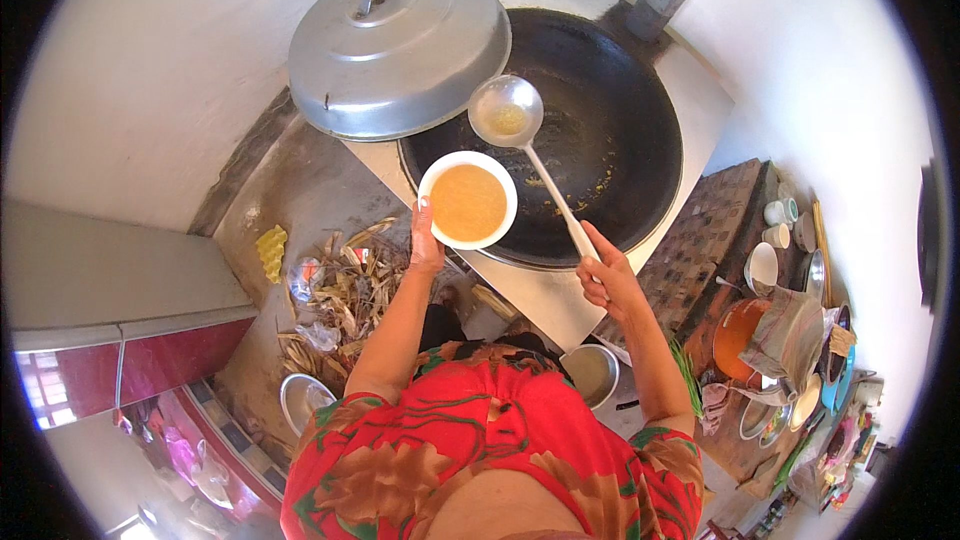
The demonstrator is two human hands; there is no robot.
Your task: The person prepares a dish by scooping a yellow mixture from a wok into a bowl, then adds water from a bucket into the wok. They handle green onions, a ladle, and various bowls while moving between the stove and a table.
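My left hand (427, 238) is closed on the left side of a white bowl (510, 186) of orange-brown liquid. The bowl is held above the near left rim of a big black wok (570, 140). In my right hand (607, 275) is the handle of a metal ladle (490, 95), its head just above and right of the bowl, over the wok. A little yellowish liquid lies in the ladle. Scattered yellow bits cling to the wok's inner surface. A large domed metal lid (400, 40) overlaps the wok's left edge.
Around the wok runs a pale tiled stove top (555, 310). Dry corn husks (350, 290) lie on the floor at left, near a metal basin (300, 400). Another metal basin (592, 375) is by my right side. Bowls and an orange-brown basin (735, 335) crowd the right side.
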